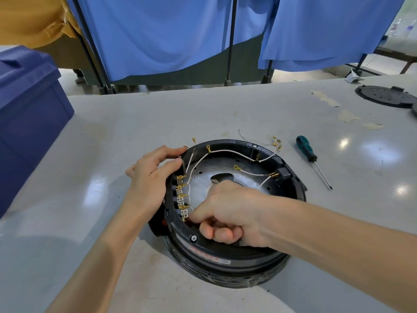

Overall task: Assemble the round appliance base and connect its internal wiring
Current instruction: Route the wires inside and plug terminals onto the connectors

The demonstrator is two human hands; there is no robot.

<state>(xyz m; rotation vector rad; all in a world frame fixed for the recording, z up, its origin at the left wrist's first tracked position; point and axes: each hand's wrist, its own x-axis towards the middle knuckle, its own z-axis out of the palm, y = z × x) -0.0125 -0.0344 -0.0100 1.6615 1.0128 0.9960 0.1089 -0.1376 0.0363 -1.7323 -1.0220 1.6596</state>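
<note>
Shows left hand (153, 175) reaching in from near left, thumb and fingers curved onto the base (228, 253) rim; right hand (232, 211), forearm from near right, fisted, thumb and forefinger pinched, contents hidden.

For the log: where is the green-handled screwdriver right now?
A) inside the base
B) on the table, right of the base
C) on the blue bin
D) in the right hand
B: the screwdriver lies alone on the table, right of the round base.
</note>
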